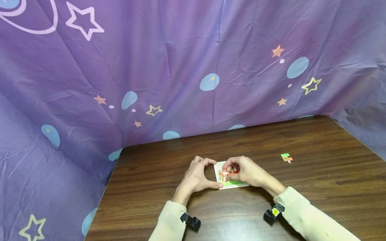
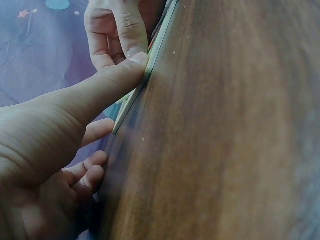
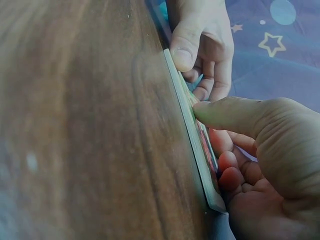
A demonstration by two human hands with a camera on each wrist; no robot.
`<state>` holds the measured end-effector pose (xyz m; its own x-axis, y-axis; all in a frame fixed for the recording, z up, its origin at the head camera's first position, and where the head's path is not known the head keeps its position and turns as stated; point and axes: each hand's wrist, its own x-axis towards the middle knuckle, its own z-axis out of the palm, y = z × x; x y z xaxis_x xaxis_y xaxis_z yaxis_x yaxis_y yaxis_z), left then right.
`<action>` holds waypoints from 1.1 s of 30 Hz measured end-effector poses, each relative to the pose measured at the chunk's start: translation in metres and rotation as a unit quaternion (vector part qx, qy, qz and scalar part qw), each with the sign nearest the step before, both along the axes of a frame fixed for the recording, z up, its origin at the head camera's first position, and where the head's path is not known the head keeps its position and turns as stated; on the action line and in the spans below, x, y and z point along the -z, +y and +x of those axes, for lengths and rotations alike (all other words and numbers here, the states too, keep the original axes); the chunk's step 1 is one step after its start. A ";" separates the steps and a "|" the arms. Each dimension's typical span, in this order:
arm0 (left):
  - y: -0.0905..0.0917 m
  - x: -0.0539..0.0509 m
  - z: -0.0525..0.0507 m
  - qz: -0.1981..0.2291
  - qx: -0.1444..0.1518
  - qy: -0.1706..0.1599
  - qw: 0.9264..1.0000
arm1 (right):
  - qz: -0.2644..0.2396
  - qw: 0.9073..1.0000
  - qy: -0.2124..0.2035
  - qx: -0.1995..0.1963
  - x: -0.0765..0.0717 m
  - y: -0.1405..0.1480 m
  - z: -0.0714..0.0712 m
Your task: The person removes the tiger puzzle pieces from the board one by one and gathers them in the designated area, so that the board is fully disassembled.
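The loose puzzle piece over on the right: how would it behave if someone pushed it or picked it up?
The loose puzzle piece lies flat, so it would probably slide rather than roll or tip. It looks small and thin, so likely light but fiddly to lift. The table has a sheen, perhaps making sliding easier.

The left hand holds a thin board at its edge; the right hand is just beyond.

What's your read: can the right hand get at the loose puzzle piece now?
Probably yes: the loose puzzle piece lies on the table, to the right, with nothing visible between it and the right hand. That hand is at the puzzle board, though, so it would have to leave first.
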<state>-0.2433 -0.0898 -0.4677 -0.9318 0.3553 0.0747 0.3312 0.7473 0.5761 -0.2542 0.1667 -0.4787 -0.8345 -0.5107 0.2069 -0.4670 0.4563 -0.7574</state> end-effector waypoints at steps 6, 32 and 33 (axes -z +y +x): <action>0.000 -0.001 -0.001 -0.004 -0.005 0.002 1.000 | -0.024 1.000 -0.014 -0.012 0.000 0.001 -0.003; 0.001 -0.001 0.000 -0.014 -0.011 0.003 1.000 | -0.087 0.996 0.025 0.003 -0.073 0.055 -0.014; 0.001 -0.001 0.000 -0.013 -0.011 0.003 1.000 | -0.087 0.996 0.031 0.006 -0.077 0.061 -0.013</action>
